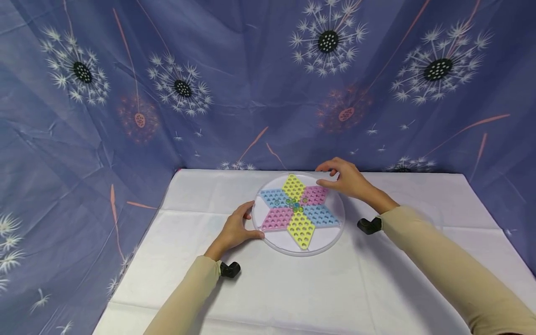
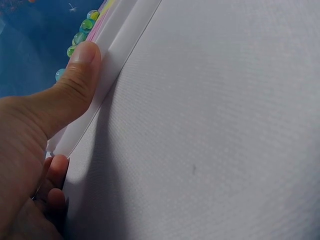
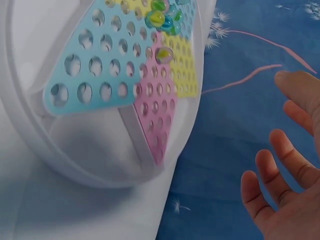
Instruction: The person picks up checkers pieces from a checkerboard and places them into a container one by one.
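Observation:
A round white Chinese checkers board [image 1: 272, 239] carries a star of yellow, pink and blue sections with holes. Glass marbles [image 1: 295, 204] cluster at the star's middle, and a few sit apart on its blue and pink parts. My left hand [image 1: 236, 230] grips the board's left rim, thumb toward the near side and fingers around the edge. In the left wrist view, the thumb [image 2: 80, 75] lies against the white rim. My right hand [image 1: 345, 179] hovers by the far right rim with fingers spread; in the right wrist view, a gap separates its fingers [image 3: 270, 167] from the board.
A white cloth [image 1: 314, 293] covers the table, with faint fold lines. Behind it and on the left hangs a blue curtain [image 1: 251, 83] with dandelion prints, close to the table's back edge. Dark wrist cameras [image 1: 369, 226] stick out from both sleeves.

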A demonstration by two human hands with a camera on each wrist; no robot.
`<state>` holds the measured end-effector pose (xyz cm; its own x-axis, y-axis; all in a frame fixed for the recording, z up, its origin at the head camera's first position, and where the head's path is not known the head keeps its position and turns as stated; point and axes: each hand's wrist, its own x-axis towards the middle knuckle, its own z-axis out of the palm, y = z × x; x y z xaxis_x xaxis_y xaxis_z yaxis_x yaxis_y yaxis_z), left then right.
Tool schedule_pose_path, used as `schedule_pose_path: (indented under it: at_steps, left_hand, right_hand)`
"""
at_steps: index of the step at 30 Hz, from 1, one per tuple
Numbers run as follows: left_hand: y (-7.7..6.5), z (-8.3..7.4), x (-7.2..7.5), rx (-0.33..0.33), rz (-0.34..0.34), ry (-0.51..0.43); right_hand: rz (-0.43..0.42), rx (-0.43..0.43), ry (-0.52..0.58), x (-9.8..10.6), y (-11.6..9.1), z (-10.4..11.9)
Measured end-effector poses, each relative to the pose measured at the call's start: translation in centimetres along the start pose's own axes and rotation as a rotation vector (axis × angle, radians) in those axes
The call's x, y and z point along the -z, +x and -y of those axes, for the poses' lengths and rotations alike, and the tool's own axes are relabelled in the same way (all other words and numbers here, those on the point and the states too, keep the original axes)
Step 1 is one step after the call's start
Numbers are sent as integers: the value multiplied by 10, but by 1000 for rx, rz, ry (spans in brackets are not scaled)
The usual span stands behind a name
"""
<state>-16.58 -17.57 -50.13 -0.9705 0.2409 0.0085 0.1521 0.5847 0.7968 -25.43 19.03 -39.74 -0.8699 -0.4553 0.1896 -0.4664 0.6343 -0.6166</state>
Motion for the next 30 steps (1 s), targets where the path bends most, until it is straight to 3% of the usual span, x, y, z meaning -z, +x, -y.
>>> schedule_pose_path:
  at_steps: [8,17,30]
  left_hand:
    - [1,1,1,2,8,5]
    - [2,1,0,4,4,8]
    - [2,1,-1,21,3,13]
  right_hand:
    - [46,-49,64,-21,7,-4]
    - [68,-28,98,-51,13,-16]
    - [161,-107,37,-72,10,-25]
